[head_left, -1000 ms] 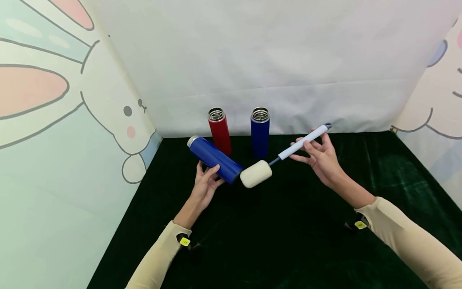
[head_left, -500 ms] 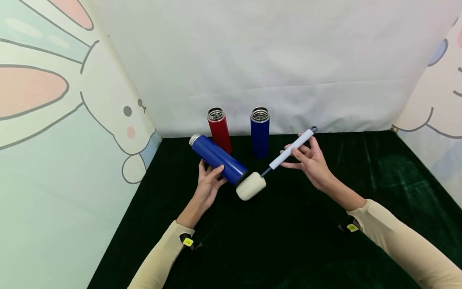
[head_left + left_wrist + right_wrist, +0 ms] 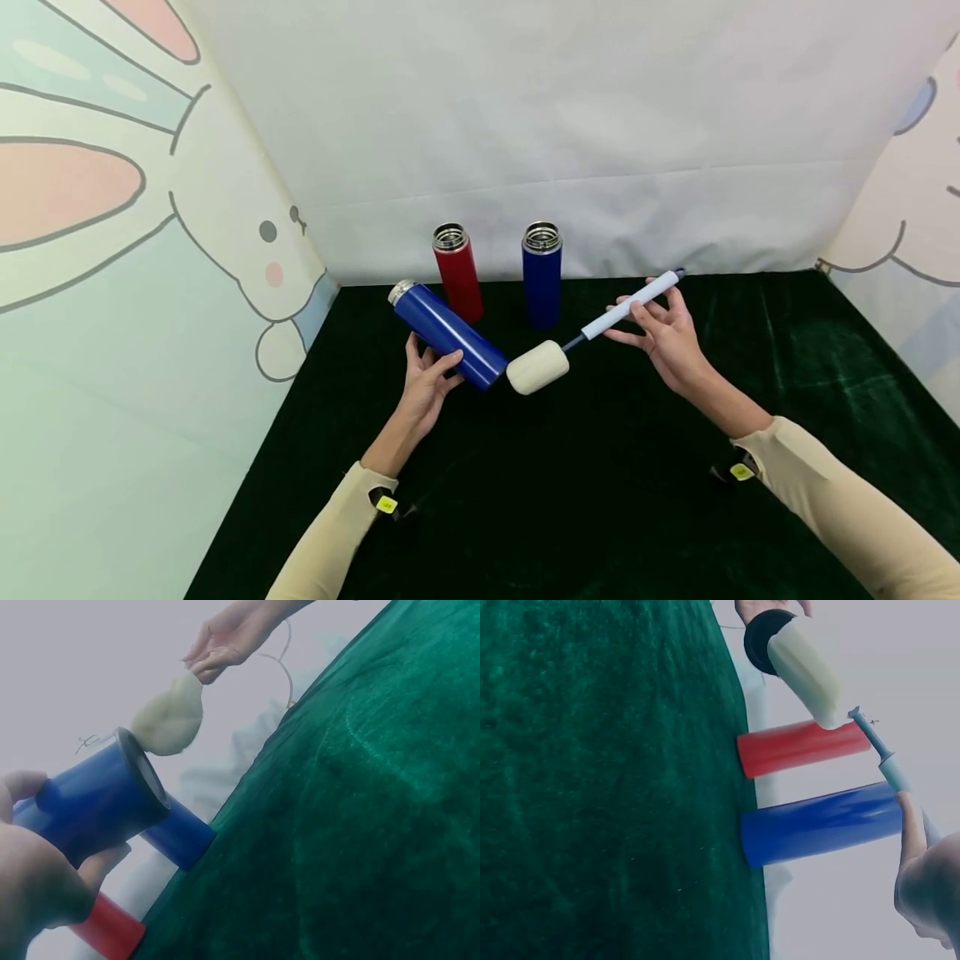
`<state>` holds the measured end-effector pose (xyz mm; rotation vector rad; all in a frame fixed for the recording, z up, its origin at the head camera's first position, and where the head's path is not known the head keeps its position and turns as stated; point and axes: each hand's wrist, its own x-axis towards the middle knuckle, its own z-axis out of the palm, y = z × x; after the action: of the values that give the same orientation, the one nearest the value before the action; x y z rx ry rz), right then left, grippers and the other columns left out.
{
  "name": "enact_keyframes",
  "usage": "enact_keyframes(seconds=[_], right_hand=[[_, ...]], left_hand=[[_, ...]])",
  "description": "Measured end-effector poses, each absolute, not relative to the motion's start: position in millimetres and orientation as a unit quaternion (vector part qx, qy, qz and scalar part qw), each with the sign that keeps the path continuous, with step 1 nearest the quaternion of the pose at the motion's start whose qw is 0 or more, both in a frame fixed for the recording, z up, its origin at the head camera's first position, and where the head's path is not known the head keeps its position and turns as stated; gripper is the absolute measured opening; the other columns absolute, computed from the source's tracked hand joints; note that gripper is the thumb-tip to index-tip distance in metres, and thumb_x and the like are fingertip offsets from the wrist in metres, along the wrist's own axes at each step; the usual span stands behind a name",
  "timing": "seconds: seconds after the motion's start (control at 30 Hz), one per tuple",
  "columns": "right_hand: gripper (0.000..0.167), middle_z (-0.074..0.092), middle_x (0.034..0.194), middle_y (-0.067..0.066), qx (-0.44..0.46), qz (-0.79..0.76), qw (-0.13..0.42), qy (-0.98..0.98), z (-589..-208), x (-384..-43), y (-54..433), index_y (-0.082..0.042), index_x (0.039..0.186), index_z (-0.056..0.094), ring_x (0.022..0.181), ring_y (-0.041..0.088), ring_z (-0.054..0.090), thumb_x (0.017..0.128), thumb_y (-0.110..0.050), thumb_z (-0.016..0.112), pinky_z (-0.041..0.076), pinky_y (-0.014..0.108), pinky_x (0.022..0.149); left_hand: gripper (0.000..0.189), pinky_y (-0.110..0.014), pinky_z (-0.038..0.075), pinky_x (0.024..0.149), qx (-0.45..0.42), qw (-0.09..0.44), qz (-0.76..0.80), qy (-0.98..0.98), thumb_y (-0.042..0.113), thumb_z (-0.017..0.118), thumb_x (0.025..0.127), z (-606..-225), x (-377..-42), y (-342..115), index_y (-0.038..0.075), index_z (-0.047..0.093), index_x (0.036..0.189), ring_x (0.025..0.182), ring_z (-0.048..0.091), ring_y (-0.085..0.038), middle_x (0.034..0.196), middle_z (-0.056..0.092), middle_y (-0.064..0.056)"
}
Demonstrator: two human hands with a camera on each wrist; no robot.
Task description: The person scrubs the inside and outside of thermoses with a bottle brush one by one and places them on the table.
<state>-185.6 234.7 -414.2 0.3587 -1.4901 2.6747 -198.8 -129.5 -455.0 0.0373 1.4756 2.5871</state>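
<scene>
Gripping tilted blue bottle point(image 3: 448, 335): left hand point(image 3: 427, 390) | pinching brush point(image 3: 609, 319): right hand point(image 3: 671, 346) | silver neck point(image 3: 401, 292): head view only

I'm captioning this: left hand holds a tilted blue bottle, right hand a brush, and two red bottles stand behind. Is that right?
Only one is red: the head view shows a red bottle and an upright blue bottle behind. The left hand holds a tilted blue bottle and the right hand a brush.

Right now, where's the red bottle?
In the head view, the red bottle stands behind the tilted blue bottle, left of the standing blue one.
</scene>
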Motion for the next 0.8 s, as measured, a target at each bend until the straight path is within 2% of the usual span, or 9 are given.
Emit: enact_keyframes(seconds=[0.23,0.5,0.6,0.8], right_hand=[[0.039,0.069,0.115,0.006,0.098,0.872,0.029,-0.478,-422.9,-186.8,237.5,-0.016,0.135,0.032,0.112,0.021,0.072,0.104,-0.004,0.052,0.061,0.041,0.084],[0.041,0.068,0.116,0.007,0.087,0.87,0.032,-0.485,-425.4,-183.0,246.9,-0.018,0.136,0.031,0.111,0.019,0.073,0.104,-0.004,0.052,0.061,0.041,0.084],[0.04,0.069,0.115,0.007,0.085,0.872,0.03,-0.481,-426.0,-181.7,252.3,-0.018,0.136,0.031,0.11,0.019,0.073,0.104,-0.003,0.052,0.061,0.041,0.084],[0.037,0.07,0.112,0.007,0.083,0.876,0.029,-0.475,-428.2,-180.3,260.3,-0.016,0.132,0.033,0.109,0.019,0.073,0.104,-0.002,0.052,0.061,0.041,0.085]], left_hand=[[0.096,-0.058,0.043,0.112,0.014,0.085,0.87,0.485,0.0,0.065,0.092,-454.1,-200.4,-131.6,0.04,0.007,0.158,0.14,0.047,-0.034,0.156,0.034,-0.007],[0.099,-0.043,0.055,0.101,0.029,0.067,0.846,0.528,-0.001,0.064,0.093,-454.9,-204.2,-145.3,0.041,0.003,0.159,0.14,0.047,-0.033,0.157,0.034,-0.006],[0.102,-0.043,0.055,0.102,0.055,0.046,0.816,0.573,-0.003,0.066,0.093,-456.6,-209.0,-153.4,0.042,0.002,0.159,0.139,0.048,-0.033,0.157,0.036,-0.007],[0.106,-0.055,0.041,0.113,0.096,-0.036,0.738,0.667,0.0,0.077,0.087,-458.7,-222.5,-168.6,0.041,0.009,0.157,0.136,0.049,-0.034,0.153,0.04,-0.009]])
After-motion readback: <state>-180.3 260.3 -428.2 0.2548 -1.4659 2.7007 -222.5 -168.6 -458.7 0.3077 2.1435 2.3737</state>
